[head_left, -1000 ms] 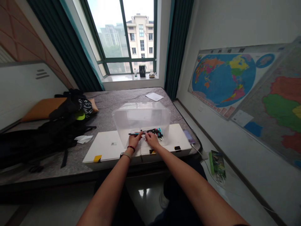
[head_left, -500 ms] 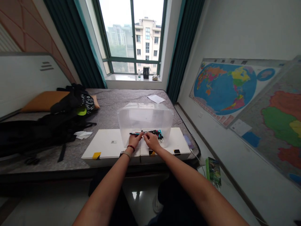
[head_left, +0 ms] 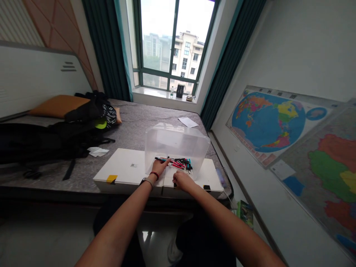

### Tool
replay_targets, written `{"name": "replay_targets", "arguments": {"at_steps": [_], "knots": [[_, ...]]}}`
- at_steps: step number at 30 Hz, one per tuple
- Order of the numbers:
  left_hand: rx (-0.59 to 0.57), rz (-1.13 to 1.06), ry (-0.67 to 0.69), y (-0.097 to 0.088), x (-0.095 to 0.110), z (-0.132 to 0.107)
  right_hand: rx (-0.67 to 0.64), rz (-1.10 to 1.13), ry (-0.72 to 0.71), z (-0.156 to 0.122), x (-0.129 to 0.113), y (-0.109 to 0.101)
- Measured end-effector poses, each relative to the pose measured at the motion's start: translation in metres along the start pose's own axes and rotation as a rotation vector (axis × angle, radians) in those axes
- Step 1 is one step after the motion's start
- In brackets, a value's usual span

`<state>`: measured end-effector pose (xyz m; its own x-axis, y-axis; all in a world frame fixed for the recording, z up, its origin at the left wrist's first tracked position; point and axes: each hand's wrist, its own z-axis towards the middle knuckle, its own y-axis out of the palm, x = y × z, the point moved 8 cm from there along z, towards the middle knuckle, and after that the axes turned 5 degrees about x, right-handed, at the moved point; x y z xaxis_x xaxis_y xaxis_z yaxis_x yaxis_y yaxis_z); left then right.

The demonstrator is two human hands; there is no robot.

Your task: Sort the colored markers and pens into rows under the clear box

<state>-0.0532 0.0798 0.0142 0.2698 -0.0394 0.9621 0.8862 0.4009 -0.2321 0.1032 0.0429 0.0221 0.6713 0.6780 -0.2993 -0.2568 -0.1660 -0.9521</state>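
Note:
A clear plastic bin (head_left: 175, 141) lies on its side across two white boxes, its open side toward me. Inside it is a loose pile of pens (head_left: 182, 163), black, red and teal. At the bin's opening, my left hand (head_left: 160, 167) is closed on a dark pen with a teal part (head_left: 158, 159), whose end sticks out to the left. My right hand (head_left: 183, 180) is curled above the front edge of the white box (head_left: 205, 172), just outside the bin. Its fingers are bent together, and what they hold, if anything, is hidden.
The boxes rest near the front edge of a grey mattress (head_left: 133, 122). Black bags (head_left: 55, 141) and a crumpled tissue (head_left: 98, 151) lie to the left. A white paper sheet (head_left: 188, 122) is behind the bin. Beyond the mattress, at right, stands a green box (head_left: 245, 214).
My right hand has pulled away from my left hand, back toward me and out of the bin. More red pens show in the pile. The view has tilted and shifted.

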Motion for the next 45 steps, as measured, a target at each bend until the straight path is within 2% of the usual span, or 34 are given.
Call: {"name": "replay_targets", "arguments": {"at_steps": [3, 6, 8, 10, 12, 15, 19, 22, 27, 29, 33, 35, 38, 42, 45], "knots": [[0.005, -0.012, -0.018, -0.001, -0.001, 0.000, -0.008, -0.001, -0.055, 0.003, -0.008, -0.002], [0.018, -0.050, -0.026, -0.004, 0.000, 0.000, 0.011, 0.086, -0.048, 0.009, -0.004, -0.011], [0.026, -0.072, -0.032, -0.005, 0.001, -0.001, 0.146, 0.182, 0.047, 0.017, 0.011, -0.029], [0.028, -0.085, -0.037, -0.006, 0.001, -0.001, 0.359, 0.274, 0.200, 0.022, 0.034, -0.051], [0.023, -0.089, -0.029, -0.006, 0.002, -0.001, 0.481, 0.351, 0.316, 0.026, 0.049, -0.060], [-0.003, -0.091, -0.008, -0.004, 0.002, 0.000, 0.416, 0.522, 0.383, 0.041, 0.051, -0.043], [-0.011, -0.093, -0.038, -0.004, -0.002, 0.000, 0.240, 0.970, 0.475, 0.058, 0.037, 0.008], [-0.003, -0.112, -0.058, -0.005, -0.003, -0.001, 0.320, 1.097, 0.526, 0.061, 0.038, 0.027], [-0.035, -0.144, -0.084, -0.003, -0.006, 0.001, 0.433, 1.151, 0.553, 0.058, 0.049, 0.036], [-0.062, -0.164, -0.103, -0.001, -0.009, 0.002, 0.405, 1.201, 0.546, 0.059, 0.049, 0.037], [-0.136, -0.209, -0.120, 0.005, -0.014, 0.003, 0.253, 1.296, 0.420, 0.064, 0.037, 0.038], [-0.160, -0.230, -0.134, 0.007, -0.017, 0.004, 0.269, 1.349, 0.401, 0.061, 0.037, 0.034], [-0.116, -0.323, -0.178, 0.004, -0.023, 0.007, 0.360, 1.454, 0.441, 0.054, 0.042, 0.028], [-0.043, -0.469, -0.245, -0.002, -0.032, 0.009, 0.408, 1.562, 0.473, 0.048, 0.044, 0.026], [-0.036, -0.485, -0.244, -0.003, -0.031, 0.008, 0.459, 1.635, 0.476, 0.046, 0.047, 0.025]]}}
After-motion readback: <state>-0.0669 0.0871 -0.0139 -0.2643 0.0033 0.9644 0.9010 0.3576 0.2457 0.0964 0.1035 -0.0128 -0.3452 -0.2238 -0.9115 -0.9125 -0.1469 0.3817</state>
